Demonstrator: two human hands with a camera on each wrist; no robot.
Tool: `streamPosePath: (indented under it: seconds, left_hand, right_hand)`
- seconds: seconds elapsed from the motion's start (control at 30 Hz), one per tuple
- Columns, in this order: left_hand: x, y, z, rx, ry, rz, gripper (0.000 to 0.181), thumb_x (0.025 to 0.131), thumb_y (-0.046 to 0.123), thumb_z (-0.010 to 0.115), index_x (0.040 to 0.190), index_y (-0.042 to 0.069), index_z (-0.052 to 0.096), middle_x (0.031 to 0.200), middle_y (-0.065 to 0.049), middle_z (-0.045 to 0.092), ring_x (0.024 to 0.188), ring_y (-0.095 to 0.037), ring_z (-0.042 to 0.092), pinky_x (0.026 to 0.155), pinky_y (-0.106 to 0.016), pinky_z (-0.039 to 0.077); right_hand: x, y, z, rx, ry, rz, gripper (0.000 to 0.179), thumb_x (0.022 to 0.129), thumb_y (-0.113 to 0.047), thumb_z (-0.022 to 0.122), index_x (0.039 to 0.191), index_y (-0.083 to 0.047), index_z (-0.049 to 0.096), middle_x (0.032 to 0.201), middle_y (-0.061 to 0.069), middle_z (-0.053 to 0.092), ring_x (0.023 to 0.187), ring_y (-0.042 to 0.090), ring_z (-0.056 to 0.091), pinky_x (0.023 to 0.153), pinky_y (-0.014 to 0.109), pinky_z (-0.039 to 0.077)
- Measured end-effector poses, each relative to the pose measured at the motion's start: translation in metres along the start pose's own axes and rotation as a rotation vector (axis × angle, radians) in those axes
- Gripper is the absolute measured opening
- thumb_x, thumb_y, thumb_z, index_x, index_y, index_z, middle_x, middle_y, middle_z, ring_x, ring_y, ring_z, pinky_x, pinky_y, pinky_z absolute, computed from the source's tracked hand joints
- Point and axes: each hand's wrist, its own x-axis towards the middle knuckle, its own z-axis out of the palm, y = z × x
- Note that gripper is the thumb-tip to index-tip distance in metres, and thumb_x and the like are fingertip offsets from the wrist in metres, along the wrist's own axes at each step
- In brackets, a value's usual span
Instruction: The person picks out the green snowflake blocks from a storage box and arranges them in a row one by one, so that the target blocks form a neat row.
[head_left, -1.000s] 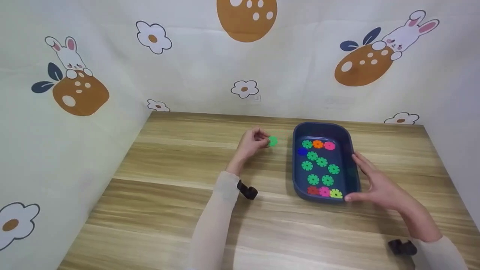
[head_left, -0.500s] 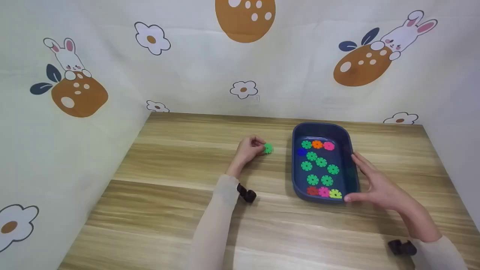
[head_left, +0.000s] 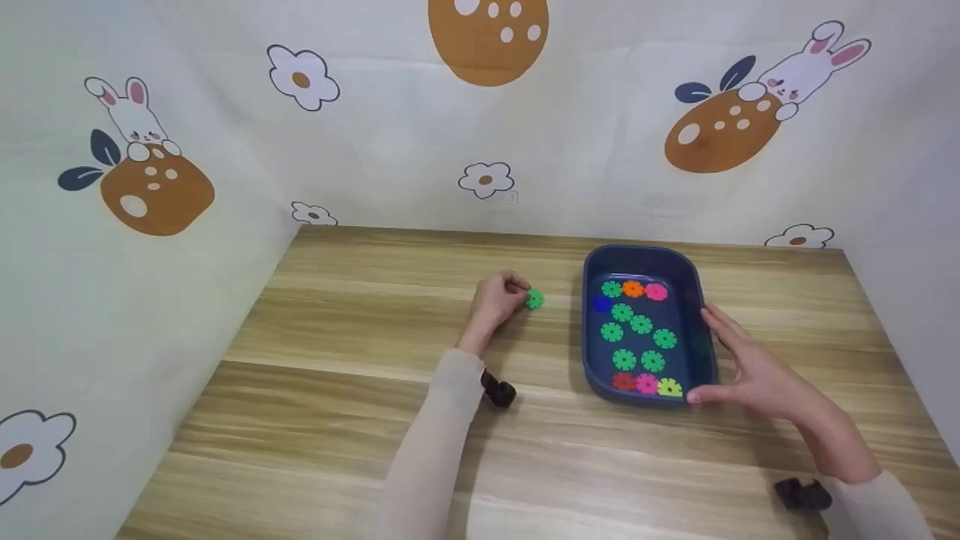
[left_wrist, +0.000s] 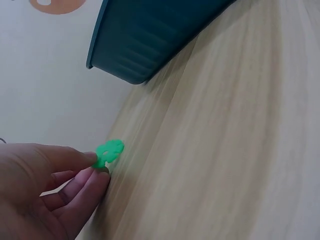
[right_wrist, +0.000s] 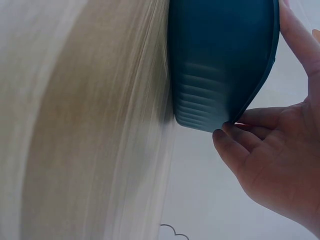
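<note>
Between thumb and fingertips, my left hand (head_left: 498, 298) pinches a green snowflake building disc (head_left: 534, 299), low over the table to the left of the bin. In the left wrist view, the green disc (left_wrist: 110, 152) sticks out past the thumb tip. My right hand (head_left: 765, 375) grips the dark blue plastic bin (head_left: 588, 330) at its near right corner, thumb on the near rim and fingers along the right side. The right wrist view has those fingers (right_wrist: 240, 140) bent at the bin's rim. Inside the bin lie several green discs (head_left: 641, 325).
Also in the bin are an orange disc (head_left: 634, 289), a dark blue disc (head_left: 602, 304), a red disc (head_left: 624, 382), a yellow disc (head_left: 670, 387) and two pink ones. The wood-grain table (head_left: 322, 405) meets a patterned cloth wall (head_left: 390, 165) behind and at the sides.
My left hand has moved down and a little left, toward the near side, with the green disc still pinched. The right hand stays on the bin's rim.
</note>
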Motion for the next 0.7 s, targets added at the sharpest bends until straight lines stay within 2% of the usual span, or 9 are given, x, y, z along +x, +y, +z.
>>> streamPosePath:
  seconds: [0.23,0.43,0.7]
  left_hand:
    - [-0.002,0.003,-0.007,0.083,0.011,-0.003,0.011,0.091,0.012,0.069,0.099,0.007,0.075,0.098,-0.007,0.075,0.089,-0.017,0.067,0.081,-0.028,0.053]
    - [-0.003,0.008,-0.009,0.044,0.008,-0.009,0.016,0.093,0.015,0.068,0.106,0.009,0.074,0.104,-0.008,0.076,0.097,-0.02,0.07,0.085,-0.032,0.055]
    - [-0.002,0.02,-0.008,-0.016,-0.007,0.045,0.018,0.092,0.013,0.066,0.107,0.006,0.073,0.106,-0.01,0.075,0.101,-0.022,0.07,0.091,-0.032,0.055]
  right_hand:
    - [0.001,0.001,0.0,-0.003,0.001,-0.005,0.119,0.073,-0.038,0.087,0.159,-0.004,0.012,0.166,0.023,0.008,0.147,0.054,0.016,0.109,0.074,0.024]
    - [-0.001,0.002,0.002,-0.013,0.011,-0.017,0.118,0.073,-0.039,0.087,0.159,-0.004,0.014,0.165,0.024,0.01,0.146,0.054,0.019,0.108,0.074,0.028]
    - [-0.001,0.002,0.001,-0.017,0.014,-0.023,0.117,0.074,-0.04,0.087,0.159,-0.005,0.014,0.166,0.023,0.01,0.146,0.054,0.021,0.107,0.074,0.028]
